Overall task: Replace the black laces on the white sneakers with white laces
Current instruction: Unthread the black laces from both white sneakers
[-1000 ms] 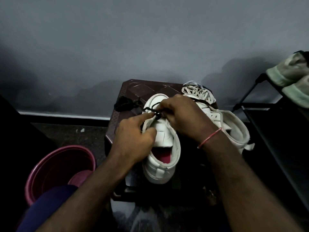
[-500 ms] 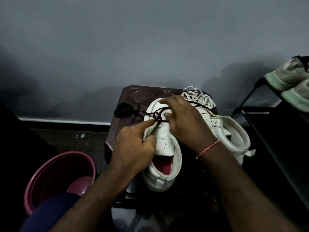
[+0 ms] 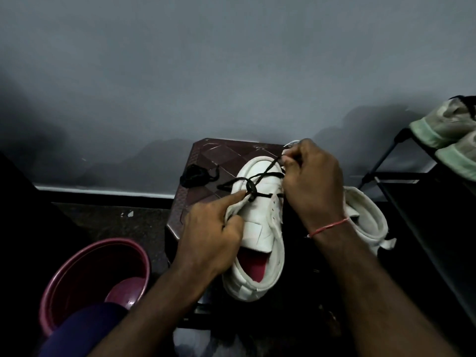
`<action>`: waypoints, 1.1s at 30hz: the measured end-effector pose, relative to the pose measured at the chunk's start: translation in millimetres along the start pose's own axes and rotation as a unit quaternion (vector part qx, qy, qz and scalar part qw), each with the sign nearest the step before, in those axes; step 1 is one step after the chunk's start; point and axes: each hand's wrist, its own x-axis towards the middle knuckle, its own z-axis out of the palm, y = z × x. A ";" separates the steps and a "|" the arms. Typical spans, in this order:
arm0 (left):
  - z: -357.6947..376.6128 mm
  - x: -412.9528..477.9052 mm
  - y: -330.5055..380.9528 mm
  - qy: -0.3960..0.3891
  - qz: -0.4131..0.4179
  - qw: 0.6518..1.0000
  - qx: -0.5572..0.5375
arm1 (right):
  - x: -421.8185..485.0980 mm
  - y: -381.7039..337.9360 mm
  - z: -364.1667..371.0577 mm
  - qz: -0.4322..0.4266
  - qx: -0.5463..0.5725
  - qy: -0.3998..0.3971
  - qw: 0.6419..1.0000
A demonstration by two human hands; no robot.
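Note:
A white sneaker (image 3: pixel 260 228) with a red insole lies on a dark brown stool (image 3: pixel 211 155), toe away from me. A black lace (image 3: pixel 251 185) runs loosely across its front eyelets. My left hand (image 3: pixel 213 233) grips the sneaker's left side, its index finger stretched out onto the lace loop. My right hand (image 3: pixel 311 181) pinches a strand of the black lace and holds it taut above the toe. A second white sneaker (image 3: pixel 365 217) lies to the right, mostly behind my right wrist. A bit of white lace (image 3: pixel 291 145) shows past my right fingers.
A heap of black lace (image 3: pixel 194 175) lies on the stool's left part. A maroon bucket (image 3: pixel 85 276) stands on the floor at lower left. A black rack (image 3: pixel 412 191) with pale green shoes (image 3: pixel 448 132) is at the right. A grey wall is behind.
My right hand has moved up and away from the sneaker's eyelets, drawing a strand of black lace out taut. My left hand stays on the sneaker.

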 end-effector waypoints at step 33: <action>4.7 -2.7 0.2 0.005 0.011 1.000 -0.008 | -8.5 -7.2 14.9 -0.012 0.061 -0.010 0.998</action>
